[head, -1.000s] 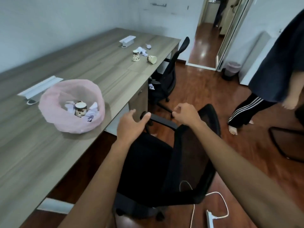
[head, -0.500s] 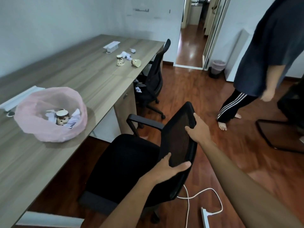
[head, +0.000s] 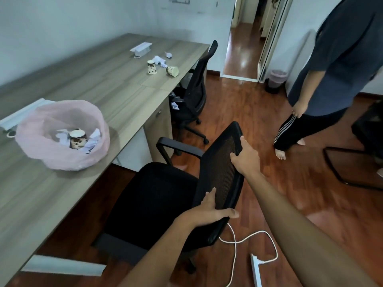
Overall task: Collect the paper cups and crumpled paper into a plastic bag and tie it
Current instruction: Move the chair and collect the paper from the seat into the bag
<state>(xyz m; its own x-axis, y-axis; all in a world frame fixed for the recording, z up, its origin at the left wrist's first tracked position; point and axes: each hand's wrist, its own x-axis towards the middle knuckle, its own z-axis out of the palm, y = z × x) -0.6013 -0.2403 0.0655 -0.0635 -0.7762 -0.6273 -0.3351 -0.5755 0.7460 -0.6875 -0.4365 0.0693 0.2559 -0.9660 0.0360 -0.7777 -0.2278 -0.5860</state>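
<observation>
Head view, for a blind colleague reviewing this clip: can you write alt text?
Both hands grip the backrest of a black office chair, left hand at its lower edge, right hand higher. On the wooden desk sits an open pink plastic bag holding a paper cup and paper; two more cups lie farther along.

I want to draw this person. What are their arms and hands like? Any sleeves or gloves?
Both arms are bare, with no sleeves showing. The left hand and right hand wear no gloves, rings or watch. The arms look long and stretched, as the camera is wide-angle.
</observation>
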